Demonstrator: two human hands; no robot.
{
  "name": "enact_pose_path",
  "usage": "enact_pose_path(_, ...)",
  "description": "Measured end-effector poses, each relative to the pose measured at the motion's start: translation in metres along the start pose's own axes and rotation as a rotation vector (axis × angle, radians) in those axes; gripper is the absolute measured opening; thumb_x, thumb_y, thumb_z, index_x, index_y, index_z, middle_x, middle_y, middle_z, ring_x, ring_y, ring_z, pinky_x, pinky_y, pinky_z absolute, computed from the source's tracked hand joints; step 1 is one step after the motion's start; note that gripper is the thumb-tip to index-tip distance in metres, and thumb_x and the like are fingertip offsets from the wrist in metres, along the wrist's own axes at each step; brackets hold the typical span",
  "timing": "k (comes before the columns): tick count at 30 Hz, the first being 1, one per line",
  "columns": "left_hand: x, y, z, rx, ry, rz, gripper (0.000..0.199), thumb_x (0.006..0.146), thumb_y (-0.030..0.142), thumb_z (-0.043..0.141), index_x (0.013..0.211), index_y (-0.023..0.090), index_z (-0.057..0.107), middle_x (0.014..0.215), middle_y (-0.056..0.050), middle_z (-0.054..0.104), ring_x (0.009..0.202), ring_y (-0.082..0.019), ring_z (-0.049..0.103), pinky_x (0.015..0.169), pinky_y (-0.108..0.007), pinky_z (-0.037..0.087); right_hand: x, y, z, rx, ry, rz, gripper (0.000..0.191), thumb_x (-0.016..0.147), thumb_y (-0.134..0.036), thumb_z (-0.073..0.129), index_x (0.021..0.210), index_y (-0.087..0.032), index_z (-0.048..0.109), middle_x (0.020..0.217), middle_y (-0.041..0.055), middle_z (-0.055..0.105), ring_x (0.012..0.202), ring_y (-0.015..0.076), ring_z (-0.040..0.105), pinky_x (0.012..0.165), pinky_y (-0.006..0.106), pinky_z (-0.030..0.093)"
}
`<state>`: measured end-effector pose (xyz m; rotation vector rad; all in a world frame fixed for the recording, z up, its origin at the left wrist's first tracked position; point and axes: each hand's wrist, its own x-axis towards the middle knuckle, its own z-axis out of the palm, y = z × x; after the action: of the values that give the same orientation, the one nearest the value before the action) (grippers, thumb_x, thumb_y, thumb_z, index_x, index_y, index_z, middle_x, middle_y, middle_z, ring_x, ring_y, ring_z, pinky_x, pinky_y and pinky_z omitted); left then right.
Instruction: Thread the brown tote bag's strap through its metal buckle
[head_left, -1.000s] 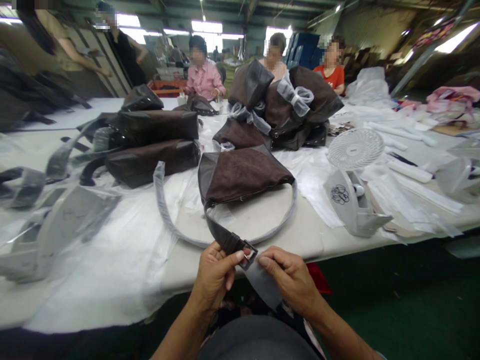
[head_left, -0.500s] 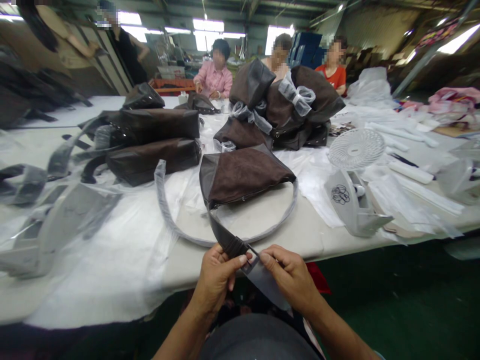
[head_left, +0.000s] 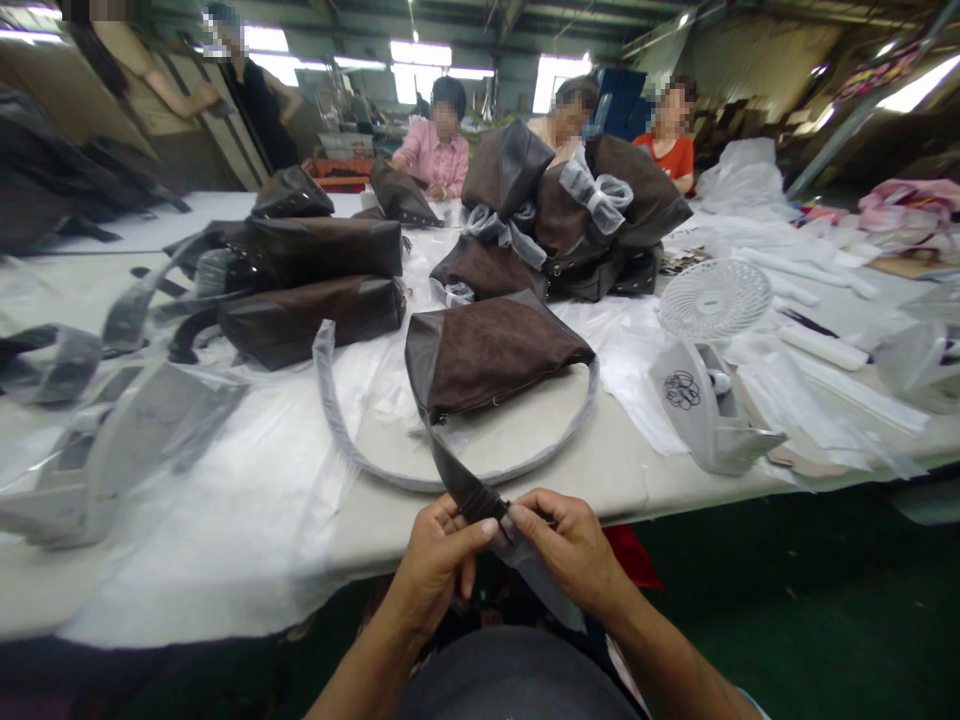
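A dark brown handbag [head_left: 510,345] with black panels lies on the table in front of me. Its black strap [head_left: 459,477] runs from the bag's left corner down to my hands. My left hand [head_left: 442,550] is closed on the strap, thumb on top. Close beside it, my right hand [head_left: 566,545] pinches the strap's end, where a translucent plastic sleeve [head_left: 540,580] hangs toward my lap. The exact hold of the right fingertips is partly hidden. A long plastic-wrapped strap [head_left: 352,455] curves around the bag's front and left.
More brown handbags [head_left: 319,320] lie at left, and a pile of them [head_left: 570,210] stands behind. On the right are a small fan [head_left: 697,400] and white plastic strips [head_left: 855,385]. A grey plastic stand [head_left: 97,460] sits at left. Several people [head_left: 442,150] are across the table.
My right hand has shifted slightly left, closer to my left hand, at the strap's end. Across the table, a person in pink has lifted a dark bag upright.
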<state>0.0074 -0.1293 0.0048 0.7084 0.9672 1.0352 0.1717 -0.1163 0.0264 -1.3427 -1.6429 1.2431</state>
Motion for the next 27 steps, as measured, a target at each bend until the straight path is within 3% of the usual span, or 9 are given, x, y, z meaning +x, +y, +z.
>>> enact_pose_path(3,-0.001,0.0,-0.002,-0.053,-0.051,-0.016,0.03,0.076,0.034,0.065,0.091,0.009,0.061,0.071,-0.007,0.065,0.047,-0.01,0.055,0.03,-0.015,0.04,0.0,0.001,0.001,0.03,-0.028,0.014,0.026,0.087,-0.034,0.051,0.075,-0.015,0.064,0.071,0.0023,0.064,0.069,0.0145,0.056,0.063,0.023,0.043)
enact_pose_path(5,0.0,0.0,-0.003,-0.045,-0.046,0.003,0.029,0.076,0.033,0.065,0.09,0.008,0.063,0.069,-0.007,0.065,0.049,-0.011,0.056,0.031,-0.016,0.043,0.0,0.002,0.001,0.036,-0.037,0.02,0.026,0.086,-0.034,0.052,0.074,-0.015,0.064,0.07,0.0023,0.063,0.068,0.0143,0.056,0.062,0.023,0.043)
enact_pose_path(9,0.002,-0.002,-0.005,-0.037,-0.034,-0.007,0.027,0.075,0.031,0.066,0.088,0.007,0.065,0.065,-0.005,0.065,0.04,-0.007,0.05,0.029,-0.014,0.04,-0.001,0.003,0.001,0.029,-0.042,0.026,0.026,0.085,-0.035,0.054,0.073,-0.015,0.064,0.066,0.001,0.061,0.064,0.0133,0.054,0.059,0.022,0.042)
enact_pose_path(16,0.002,0.001,-0.006,-0.066,-0.004,-0.009,0.027,0.072,0.029,0.069,0.087,0.008,0.068,0.065,-0.006,0.066,0.044,-0.009,0.054,0.027,-0.012,0.034,-0.001,0.003,0.003,0.022,-0.041,-0.012,0.026,0.086,-0.035,0.053,0.078,-0.014,0.066,0.071,0.0028,0.063,0.069,0.0157,0.057,0.064,0.025,0.045)
enact_pose_path(20,0.002,0.001,-0.005,-0.075,0.03,-0.019,0.026,0.069,0.028,0.071,0.086,0.008,0.069,0.063,-0.005,0.064,0.043,-0.008,0.052,0.027,-0.012,0.035,-0.002,0.006,0.005,0.006,-0.013,-0.08,0.021,0.087,-0.031,0.052,0.093,-0.017,0.067,0.085,0.0041,0.064,0.078,0.0164,0.059,0.072,0.027,0.047)
enact_pose_path(23,0.001,0.0,-0.005,-0.072,0.041,-0.025,0.027,0.069,0.028,0.071,0.086,0.008,0.069,0.061,-0.004,0.063,0.043,-0.009,0.052,0.027,-0.013,0.036,-0.004,0.009,0.004,-0.07,0.05,-0.209,0.023,0.087,-0.025,0.053,0.107,-0.02,0.062,0.098,0.0063,0.06,0.079,0.0155,0.058,0.072,0.028,0.049)
enact_pose_path(27,0.0,-0.001,-0.005,-0.079,0.044,-0.026,0.028,0.07,0.029,0.07,0.089,0.007,0.069,0.065,-0.005,0.064,0.043,-0.008,0.052,0.027,-0.013,0.036,-0.006,0.012,-0.001,-0.349,0.086,-0.56,0.025,0.087,-0.015,0.049,0.107,-0.02,0.062,0.111,0.0116,0.052,0.097,0.0203,0.053,0.081,0.034,0.049)
